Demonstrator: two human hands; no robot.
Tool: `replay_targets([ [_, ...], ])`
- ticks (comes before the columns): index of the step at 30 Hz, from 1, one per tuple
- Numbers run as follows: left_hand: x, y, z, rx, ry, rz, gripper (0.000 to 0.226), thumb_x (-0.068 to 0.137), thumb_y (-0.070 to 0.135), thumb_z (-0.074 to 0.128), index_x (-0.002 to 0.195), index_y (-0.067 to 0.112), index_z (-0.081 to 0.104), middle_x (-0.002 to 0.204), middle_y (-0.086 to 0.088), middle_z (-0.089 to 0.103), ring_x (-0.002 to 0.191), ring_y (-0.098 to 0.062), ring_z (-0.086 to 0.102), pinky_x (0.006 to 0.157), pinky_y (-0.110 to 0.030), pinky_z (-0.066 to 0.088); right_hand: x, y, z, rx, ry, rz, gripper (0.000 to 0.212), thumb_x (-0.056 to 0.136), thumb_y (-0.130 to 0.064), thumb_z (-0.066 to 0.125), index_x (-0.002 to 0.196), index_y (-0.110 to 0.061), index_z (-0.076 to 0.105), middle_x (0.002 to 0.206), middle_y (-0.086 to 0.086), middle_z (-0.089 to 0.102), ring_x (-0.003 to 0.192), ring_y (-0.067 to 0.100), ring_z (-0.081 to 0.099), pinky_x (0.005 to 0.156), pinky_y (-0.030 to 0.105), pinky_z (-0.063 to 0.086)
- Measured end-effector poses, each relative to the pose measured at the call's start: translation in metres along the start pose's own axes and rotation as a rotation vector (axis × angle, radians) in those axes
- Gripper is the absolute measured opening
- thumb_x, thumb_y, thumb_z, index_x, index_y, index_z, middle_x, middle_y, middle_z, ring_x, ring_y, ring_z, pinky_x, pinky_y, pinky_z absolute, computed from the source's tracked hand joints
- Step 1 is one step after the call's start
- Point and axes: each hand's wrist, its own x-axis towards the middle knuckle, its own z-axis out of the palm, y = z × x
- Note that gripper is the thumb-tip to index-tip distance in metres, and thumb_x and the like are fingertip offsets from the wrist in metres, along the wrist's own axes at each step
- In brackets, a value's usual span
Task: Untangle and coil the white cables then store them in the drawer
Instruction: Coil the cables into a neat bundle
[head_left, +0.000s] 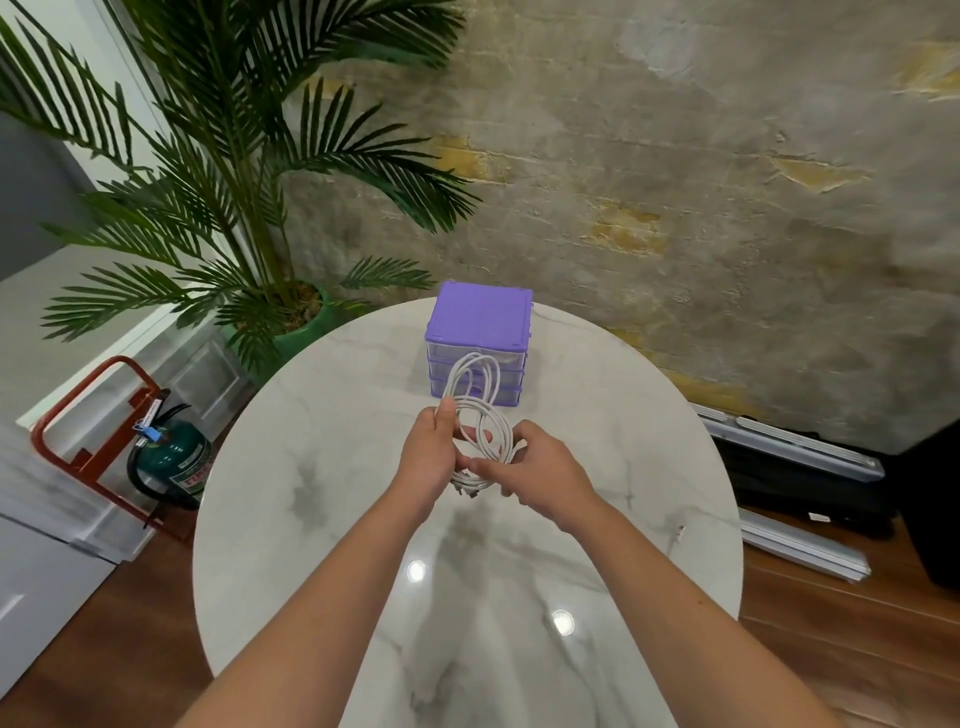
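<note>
Drawer unit (478, 343) stands on the table (311, 467), cables (475, 410) before it.

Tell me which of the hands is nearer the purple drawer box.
Left. The left hand holds the cables just in front of the drawer box; the right hand sits lower, farther back toward the person.

Round white marble-look table (322, 493) under the grip, mottled grey-and-ochre wall (675, 156) beyond, potted palm (234, 171) far left, green fire extinguisher (169, 457) in red stand left, wooden floor (831, 649) below right.
</note>
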Motion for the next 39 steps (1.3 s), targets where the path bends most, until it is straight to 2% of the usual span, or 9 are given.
replay_targets([
  [7,-0.002,0.001,0.004,-0.007,0.019,-0.008,0.039,0.104,0.041,0.030,0.104,0.007,0.049,0.089,0.000,0.064,0.053,-0.014,0.056,0.042,-0.017,0.041,-0.006,-0.001,0.009,-0.392,0.431,-0.351,0.042,0.075,-0.041,0.072,0.104,-0.025,0.046,0.107,-0.007,0.044,0.089,0.017,0.052,0.057,0.029,0.041],
  [13,-0.007,0.010,0.008,0.079,0.013,0.080,0.034,0.103,0.043,0.029,0.103,0.013,0.047,0.091,0.003,0.064,0.056,-0.017,0.057,0.045,-0.023,0.044,0.000,0.002,0.018,-0.651,0.633,-0.518,0.015,0.071,-0.030,0.076,0.075,-0.017,0.070,0.080,0.001,0.054,0.073,0.022,0.056,0.045,0.025,0.035],
  [15,-0.007,0.007,0.008,0.120,0.024,0.136,0.034,0.103,0.043,0.030,0.099,0.014,0.047,0.088,0.003,0.063,0.056,-0.023,0.058,0.049,-0.033,0.050,0.002,0.000,0.019,-0.547,0.517,-0.395,0.017,0.081,-0.028,0.068,0.069,-0.016,0.067,0.080,0.002,0.051,0.077,0.022,0.052,0.053,0.027,0.034],
  [18,-0.007,-0.001,0.004,0.199,0.103,0.222,0.033,0.101,0.046,0.032,0.090,0.018,0.045,0.082,0.000,0.058,0.059,-0.031,0.060,0.047,-0.047,0.053,0.004,-0.013,0.010,0.041,0.135,-0.121,0.037,0.084,-0.019,0.067,0.054,-0.015,0.048,0.065,0.004,0.041,0.060,0.019,0.037,0.057,0.027,0.033],
  [21,-0.006,-0.007,-0.001,0.315,0.177,0.264,0.032,0.100,0.050,0.030,0.087,0.023,0.042,0.075,0.005,0.052,0.064,-0.026,0.059,0.050,-0.051,0.053,0.003,-0.020,-0.003,0.529,-0.146,0.057,0.020,0.085,-0.010,0.071,0.068,-0.008,0.061,0.062,0.004,0.048,0.056,0.017,0.044,0.060,0.027,0.051],
  [25,-0.005,-0.006,-0.007,0.456,0.176,0.280,0.036,0.099,0.052,0.026,0.088,0.021,0.040,0.072,0.007,0.052,0.066,-0.026,0.057,0.053,-0.040,0.047,0.001,-0.018,-0.014,0.746,-0.382,0.166,0.011,0.090,-0.009,0.065,0.095,-0.002,0.071,0.074,0.005,0.060,0.072,0.022,0.058,0.088,0.037,0.056],
  [31,0.000,-0.005,-0.017,0.590,0.169,0.301,0.034,0.101,0.048,0.025,0.092,0.018,0.040,0.074,0.001,0.056,0.071,-0.031,0.055,0.059,-0.037,0.037,-0.002,-0.027,-0.029,0.729,-0.469,0.190,0.015,0.093,-0.014,0.062,0.101,-0.005,0.072,0.077,0.002,0.067,0.083,0.025,0.066,0.089,0.036,0.055],
  [34,0.001,-0.004,-0.016,0.660,0.170,0.285,0.034,0.101,0.047,0.025,0.093,0.018,0.040,0.080,-0.003,0.060,0.072,-0.032,0.057,0.061,-0.038,0.040,-0.002,-0.031,-0.026,0.504,-0.316,0.095,0.015,0.088,-0.019,0.068,0.096,-0.009,0.077,0.088,-0.001,0.071,0.070,0.016,0.055,0.067,0.024,0.049],
  [39,0.001,-0.001,-0.011,0.703,0.207,0.255,0.035,0.103,0.042,0.024,0.101,0.013,0.043,0.093,-0.010,0.063,0.081,-0.037,0.060,0.066,-0.041,0.044,-0.001,-0.040,-0.014,0.607,-0.172,0.059,0.024,0.085,-0.009,0.071,0.099,0.011,0.071,0.078,0.015,0.068,0.062,0.020,0.060,0.069,0.029,0.057],
])
